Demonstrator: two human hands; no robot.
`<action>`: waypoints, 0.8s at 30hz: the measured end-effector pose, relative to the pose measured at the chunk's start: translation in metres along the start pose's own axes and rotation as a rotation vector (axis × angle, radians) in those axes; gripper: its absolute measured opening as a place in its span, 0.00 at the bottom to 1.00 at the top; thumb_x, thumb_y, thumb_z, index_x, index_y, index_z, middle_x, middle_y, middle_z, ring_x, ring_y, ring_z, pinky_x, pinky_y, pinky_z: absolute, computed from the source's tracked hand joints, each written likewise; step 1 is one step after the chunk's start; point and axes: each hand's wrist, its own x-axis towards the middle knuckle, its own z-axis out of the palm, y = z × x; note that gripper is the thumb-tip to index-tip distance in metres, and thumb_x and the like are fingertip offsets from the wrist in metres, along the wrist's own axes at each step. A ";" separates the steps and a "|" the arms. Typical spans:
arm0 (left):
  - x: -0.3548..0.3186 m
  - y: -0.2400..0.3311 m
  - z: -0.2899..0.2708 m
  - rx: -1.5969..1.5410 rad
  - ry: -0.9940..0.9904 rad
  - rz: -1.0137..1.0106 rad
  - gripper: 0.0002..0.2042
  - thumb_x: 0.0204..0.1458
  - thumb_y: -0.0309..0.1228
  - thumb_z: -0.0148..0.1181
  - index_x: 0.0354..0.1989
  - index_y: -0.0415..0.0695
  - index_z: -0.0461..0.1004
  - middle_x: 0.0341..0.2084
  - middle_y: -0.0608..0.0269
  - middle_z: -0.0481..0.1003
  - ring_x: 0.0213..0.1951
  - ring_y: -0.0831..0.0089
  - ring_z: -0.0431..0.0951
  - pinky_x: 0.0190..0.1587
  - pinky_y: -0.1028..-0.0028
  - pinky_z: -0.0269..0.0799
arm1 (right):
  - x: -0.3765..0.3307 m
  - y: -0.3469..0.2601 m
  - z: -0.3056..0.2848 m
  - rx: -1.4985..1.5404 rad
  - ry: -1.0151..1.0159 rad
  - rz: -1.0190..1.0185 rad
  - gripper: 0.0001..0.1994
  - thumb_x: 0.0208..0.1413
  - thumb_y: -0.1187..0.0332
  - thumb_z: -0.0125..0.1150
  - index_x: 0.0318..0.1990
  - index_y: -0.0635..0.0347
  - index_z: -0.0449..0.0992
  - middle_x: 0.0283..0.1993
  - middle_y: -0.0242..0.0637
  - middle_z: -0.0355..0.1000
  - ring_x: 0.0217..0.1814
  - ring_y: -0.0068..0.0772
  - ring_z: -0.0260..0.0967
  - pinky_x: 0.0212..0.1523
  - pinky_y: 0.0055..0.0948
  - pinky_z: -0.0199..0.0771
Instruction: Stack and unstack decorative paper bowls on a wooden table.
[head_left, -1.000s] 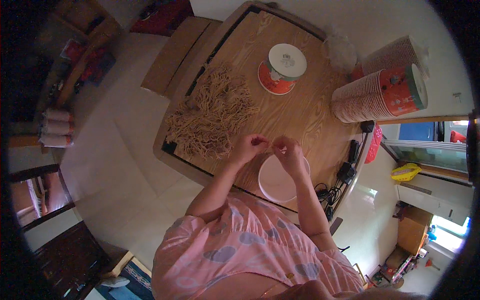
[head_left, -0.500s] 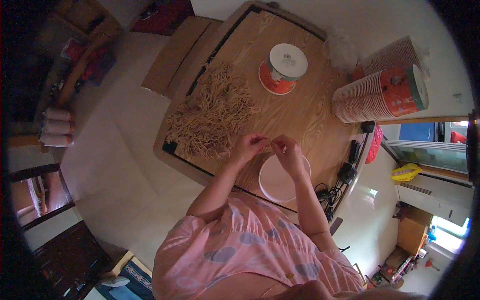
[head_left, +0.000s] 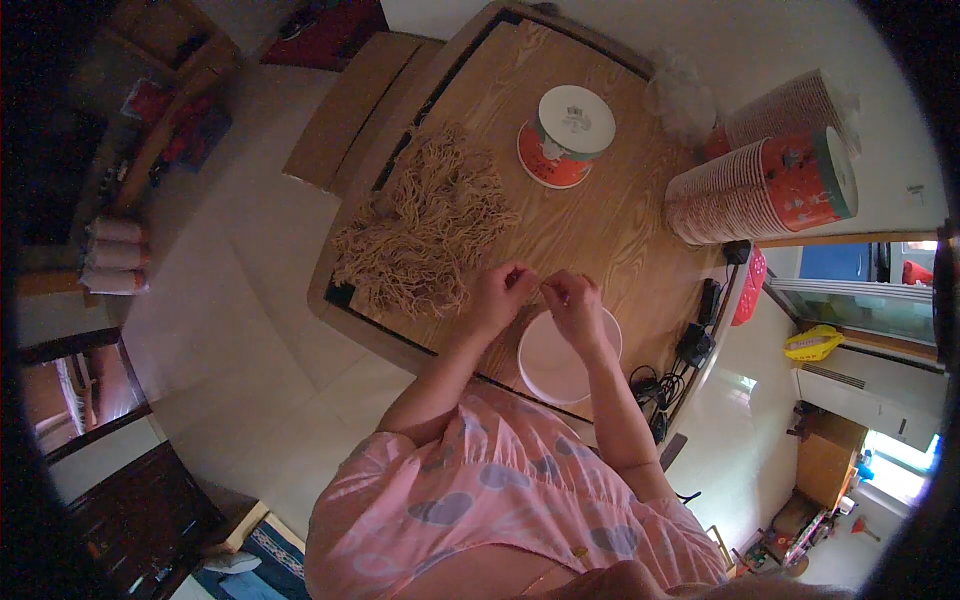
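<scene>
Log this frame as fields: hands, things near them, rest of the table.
Left hand: fingers curled, beside right; any grip too small to tell
Right hand: fingers curled; grip likewise unclear
Below right hand: white round bowl, partly covered
Left of hands: tan stringy fibre pile
Far side: red-and-white round paper tub
Right side: nested stack of red-patterned paper tubs

To my left, pale floor tiles run toward brown wooden furniture (half lost in shadow). Past the tabletop before me rises a whitish wall, and to my right a window glares with daylight.
</scene>
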 end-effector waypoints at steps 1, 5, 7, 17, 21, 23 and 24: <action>0.000 0.005 0.001 -0.001 -0.004 0.000 0.05 0.47 0.29 0.55 0.29 0.41 0.72 0.21 0.61 0.72 0.20 0.74 0.70 0.22 0.75 0.64 | -0.001 0.000 0.000 -0.041 -0.003 0.017 0.05 0.45 0.69 0.54 0.27 0.58 0.73 0.22 0.41 0.68 0.29 0.45 0.67 0.44 0.40 0.60; 0.003 0.015 0.008 0.353 0.058 0.274 0.04 0.45 0.28 0.53 0.28 0.43 0.69 0.24 0.55 0.70 0.25 0.58 0.72 0.26 0.66 0.67 | 0.003 0.008 0.007 -0.071 0.135 -0.111 0.05 0.42 0.70 0.58 0.22 0.61 0.70 0.18 0.40 0.66 0.22 0.41 0.62 0.29 0.38 0.63; 0.008 0.005 0.015 0.388 0.080 0.283 0.03 0.45 0.28 0.53 0.28 0.43 0.68 0.25 0.55 0.70 0.27 0.54 0.72 0.26 0.64 0.67 | 0.007 0.014 0.010 -0.222 0.140 -0.136 0.04 0.43 0.70 0.57 0.24 0.61 0.71 0.19 0.41 0.66 0.22 0.36 0.63 0.29 0.33 0.63; 0.028 -0.033 0.037 0.004 0.014 0.100 0.07 0.45 0.30 0.56 0.28 0.40 0.71 0.22 0.57 0.72 0.24 0.67 0.73 0.28 0.71 0.68 | 0.045 0.062 -0.011 0.439 -0.413 0.390 0.07 0.47 0.69 0.56 0.26 0.64 0.73 0.23 0.29 0.68 0.23 0.19 0.62 0.24 0.19 0.63; 0.027 -0.030 0.039 0.043 -0.020 0.126 0.06 0.45 0.29 0.56 0.29 0.39 0.71 0.21 0.58 0.72 0.23 0.69 0.73 0.27 0.73 0.67 | 0.049 0.072 -0.012 0.470 -0.468 0.457 0.06 0.47 0.70 0.57 0.25 0.64 0.74 0.22 0.30 0.69 0.22 0.17 0.62 0.23 0.16 0.61; 0.028 -0.031 0.039 -0.005 0.005 0.154 0.06 0.45 0.29 0.56 0.29 0.39 0.71 0.21 0.58 0.72 0.24 0.70 0.73 0.28 0.74 0.68 | 0.050 0.077 -0.008 0.429 -0.473 0.489 0.06 0.47 0.70 0.58 0.25 0.64 0.75 0.22 0.30 0.69 0.22 0.17 0.62 0.22 0.15 0.61; 0.029 -0.031 0.039 -0.050 0.021 0.182 0.06 0.45 0.28 0.56 0.29 0.39 0.71 0.21 0.57 0.72 0.24 0.70 0.73 0.28 0.74 0.68 | 0.050 0.079 -0.007 0.485 -0.463 0.510 0.07 0.47 0.69 0.58 0.26 0.64 0.75 0.22 0.30 0.69 0.21 0.17 0.62 0.22 0.15 0.61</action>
